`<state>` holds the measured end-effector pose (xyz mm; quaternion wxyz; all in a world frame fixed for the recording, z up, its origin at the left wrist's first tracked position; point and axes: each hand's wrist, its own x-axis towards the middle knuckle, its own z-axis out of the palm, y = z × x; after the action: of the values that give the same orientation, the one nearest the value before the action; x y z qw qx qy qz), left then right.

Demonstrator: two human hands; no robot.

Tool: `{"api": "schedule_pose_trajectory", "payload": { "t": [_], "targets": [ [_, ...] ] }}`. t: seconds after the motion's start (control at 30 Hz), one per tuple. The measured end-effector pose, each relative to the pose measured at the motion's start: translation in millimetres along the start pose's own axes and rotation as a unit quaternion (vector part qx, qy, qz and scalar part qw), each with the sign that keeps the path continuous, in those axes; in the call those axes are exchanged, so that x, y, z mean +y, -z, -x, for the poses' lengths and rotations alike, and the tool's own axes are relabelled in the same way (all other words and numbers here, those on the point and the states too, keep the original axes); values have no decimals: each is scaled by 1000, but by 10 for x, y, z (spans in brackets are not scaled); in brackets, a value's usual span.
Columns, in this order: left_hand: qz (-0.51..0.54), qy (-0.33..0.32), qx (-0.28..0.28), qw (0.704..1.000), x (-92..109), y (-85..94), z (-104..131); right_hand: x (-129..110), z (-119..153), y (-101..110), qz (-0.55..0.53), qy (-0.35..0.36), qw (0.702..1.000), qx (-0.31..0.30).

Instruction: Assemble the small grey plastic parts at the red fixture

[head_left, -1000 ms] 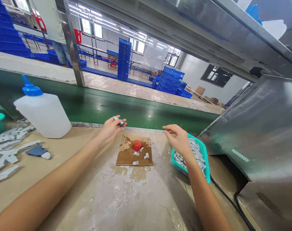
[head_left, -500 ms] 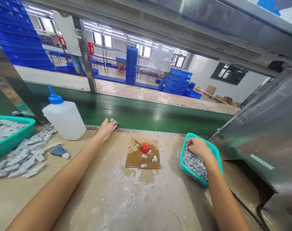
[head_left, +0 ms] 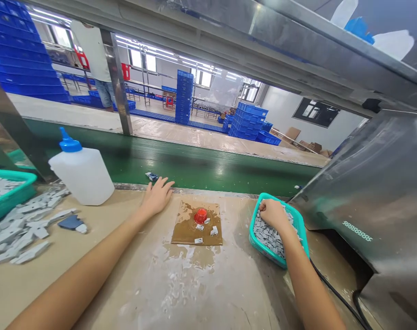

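One bottle [head_left: 82, 176], a blue piece [head_left: 153, 177], my left hand [head_left: 158, 195] spread empty
I had the piece before; now it's on the green belt [head_left: 197, 170]. Four bits [head_left: 214, 230], one red cup [head_left: 200, 216]. My right hand [head_left: 273, 213] is in a green basket [head_left: 299, 229]; can't tell what it holds.

Your bench [head_left: 153, 307] has a light brown top, and it is wet in the middle, towards the near edge. Just behind this wet part, near the far edge, you have a flat brown board [head_left: 184, 233]. A green basket [head_left: 267, 252] stands near the far right corner. By the far edge, on the left, a white bottle [head_left: 86, 176] stands upright. Towards the left edge lie many grey pieces [head_left: 25, 222], loosely heaped, with one dark blue piece [head_left: 69, 222] beside them.
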<state>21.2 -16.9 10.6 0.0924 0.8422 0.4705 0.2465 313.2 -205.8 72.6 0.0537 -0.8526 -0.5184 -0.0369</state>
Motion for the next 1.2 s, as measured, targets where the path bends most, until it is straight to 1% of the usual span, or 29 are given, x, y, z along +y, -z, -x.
{"api": "schedule_pose_trajectory", "payload": {
  "t": [0.03, 0.1, 0.23, 0.33, 0.4, 0.53, 0.6, 0.77, 0.83, 0.9, 1.07, 1.2],
  "targets": [
    [-39, 7, -18, 999, 12, -22, 9, -5, 4, -1, 3, 9, 1000, 2],
    [-84, 22, -43, 995, 37, -41, 18, -4, 20, 6, 7, 29, 1000, 3],
    [-108, 23, -58, 992, 70, -12, 19, 47, 91, 45, -3, 73, 997, -10],
    [-123, 19, -67, 990, 80, 8, 22, 100, 139, 56, -64, 89, 994, -6],
    [-125, 23, -73, 989, 83, 7, 25, 119, 152, 42, -107, 85, 991, 5],
    [-110, 36, -71, 991, 82, -2, 29, 128, 149, -3, -121, 84, 989, 27],
    [-103, 38, -73, 991, 77, -2, 32, 132, 147, -16, -148, 81, 985, 44],
    [-92, 37, -76, 992, 74, 13, 34, 158, 137, -17, -240, 27, 964, 115],
    [-88, 40, -73, 993, 81, 21, 34, 176, 130, -15, -275, 15, 953, 127],
    [-78, 45, -66, 994, 88, 26, 37, 195, 128, -11, -295, 3, 949, 111],
    [-37, 62, -51, 996, 100, 38, 46, 203, 143, 5, -348, -41, 935, 47],
    [-39, 67, -59, 995, 118, 56, 47, 194, 148, 0, -324, -39, 945, 25]
  ]
}}
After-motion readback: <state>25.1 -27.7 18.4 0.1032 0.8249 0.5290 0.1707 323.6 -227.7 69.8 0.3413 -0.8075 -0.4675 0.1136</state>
